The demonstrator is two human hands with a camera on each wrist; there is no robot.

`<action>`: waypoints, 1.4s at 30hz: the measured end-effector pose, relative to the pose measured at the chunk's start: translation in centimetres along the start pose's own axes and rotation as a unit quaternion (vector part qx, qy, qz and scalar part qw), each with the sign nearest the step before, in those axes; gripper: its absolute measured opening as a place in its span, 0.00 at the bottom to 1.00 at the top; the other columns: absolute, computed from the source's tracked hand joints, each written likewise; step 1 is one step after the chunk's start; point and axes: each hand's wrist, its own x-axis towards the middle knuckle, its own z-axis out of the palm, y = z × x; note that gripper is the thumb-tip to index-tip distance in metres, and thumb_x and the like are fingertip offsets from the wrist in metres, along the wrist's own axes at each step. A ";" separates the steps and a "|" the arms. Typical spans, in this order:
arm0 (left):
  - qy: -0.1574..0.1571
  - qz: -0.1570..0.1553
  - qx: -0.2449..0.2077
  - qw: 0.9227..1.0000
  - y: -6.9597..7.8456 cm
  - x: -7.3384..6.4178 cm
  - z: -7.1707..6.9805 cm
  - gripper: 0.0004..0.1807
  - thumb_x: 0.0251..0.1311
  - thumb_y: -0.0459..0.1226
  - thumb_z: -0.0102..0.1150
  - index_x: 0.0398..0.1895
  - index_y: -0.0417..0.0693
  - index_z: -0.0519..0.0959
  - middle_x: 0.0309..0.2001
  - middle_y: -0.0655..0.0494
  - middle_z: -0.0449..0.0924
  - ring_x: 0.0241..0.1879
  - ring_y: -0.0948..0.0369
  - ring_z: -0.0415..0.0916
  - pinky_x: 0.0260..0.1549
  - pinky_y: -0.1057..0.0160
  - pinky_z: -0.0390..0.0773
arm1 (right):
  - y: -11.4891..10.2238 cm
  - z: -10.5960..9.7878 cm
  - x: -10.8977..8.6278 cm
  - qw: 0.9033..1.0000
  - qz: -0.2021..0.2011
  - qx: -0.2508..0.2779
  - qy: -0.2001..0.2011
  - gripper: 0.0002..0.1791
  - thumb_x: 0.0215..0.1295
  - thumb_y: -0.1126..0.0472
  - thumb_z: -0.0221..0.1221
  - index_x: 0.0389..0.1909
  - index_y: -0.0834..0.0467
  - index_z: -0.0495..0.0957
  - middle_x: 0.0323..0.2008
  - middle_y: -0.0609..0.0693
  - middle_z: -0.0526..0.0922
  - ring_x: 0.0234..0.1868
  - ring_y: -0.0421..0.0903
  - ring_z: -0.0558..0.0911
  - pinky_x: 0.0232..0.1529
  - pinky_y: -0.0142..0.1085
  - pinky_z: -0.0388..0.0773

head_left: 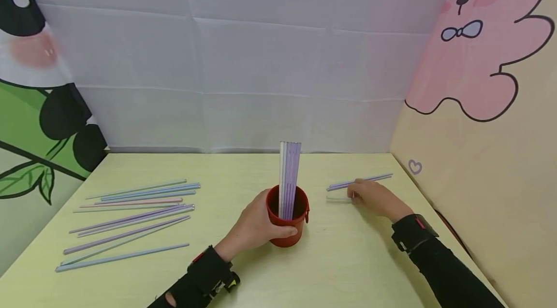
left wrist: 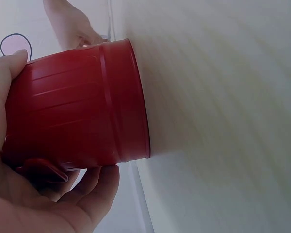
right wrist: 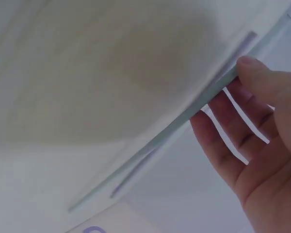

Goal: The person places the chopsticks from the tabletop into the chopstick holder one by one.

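Observation:
My left hand (head_left: 256, 226) grips a small red bucket (head_left: 287, 238), with the thumb across its front and the fingers curled around its side. The bucket stands upright on the table and holds a bundle of white and lilac sticks (head_left: 289, 177). In the left wrist view, the red bucket (left wrist: 72, 107) fills the space between thumb and fingers. On the right side, my right hand (head_left: 374, 197) pinches a thin pale green stick (right wrist: 174, 124) between thumb and fingertips, low over the table. Lilac sticks (head_left: 341, 185) lie just beyond that hand, partly hidden by it.
Across the left of the table (head_left: 243, 279) lie several long thin sticks in blue (head_left: 150, 194), pink (head_left: 143, 201), purple (head_left: 109, 245) and pale green. A white cloth backdrop (head_left: 261, 56) rises behind the table, and a cream side panel (head_left: 500, 177) borders its right edge.

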 end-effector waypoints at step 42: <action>0.007 0.007 0.013 1.000 -0.2 0.2 0.1 0.49 0.37 0.56 0.76 0.64 0.62 0.61 0.54 0.67 0.69 0.50 0.66 0.69 0.45 0.58 0.77 | -18.0 -12.8 7.6 0.870 0.053 0.442 0.211 0.07 0.69 0.73 0.51 0.45 0.68 0.67 0.38 0.64 0.72 0.36 0.60 0.80 0.38 0.47 0.82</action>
